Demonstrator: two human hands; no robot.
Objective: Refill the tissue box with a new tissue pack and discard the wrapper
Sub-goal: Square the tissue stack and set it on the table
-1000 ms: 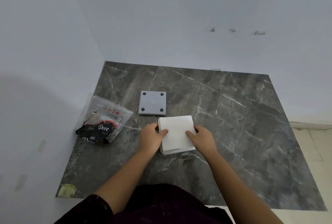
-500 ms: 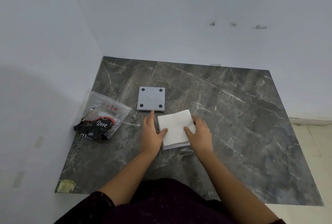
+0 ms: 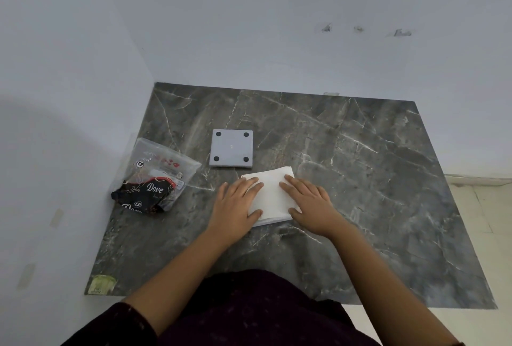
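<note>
Your left hand (image 3: 238,207) and right hand (image 3: 310,207) lie spread flat, no grip closed, pressing the tissue stack (image 3: 273,193) just in front of the grey box base (image 3: 231,148). Lift carelessly and loose sheets may fan apart beside it.

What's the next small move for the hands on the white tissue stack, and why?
Probably curl both hands round the white square tissue stack and lift it. The left hand and right hand lie flat on its top, open, gripping nothing. The stack rests bare on the dark marble table, the crumpled clear plastic wrapper apart at left, the grey square box piece just beyond.
</note>
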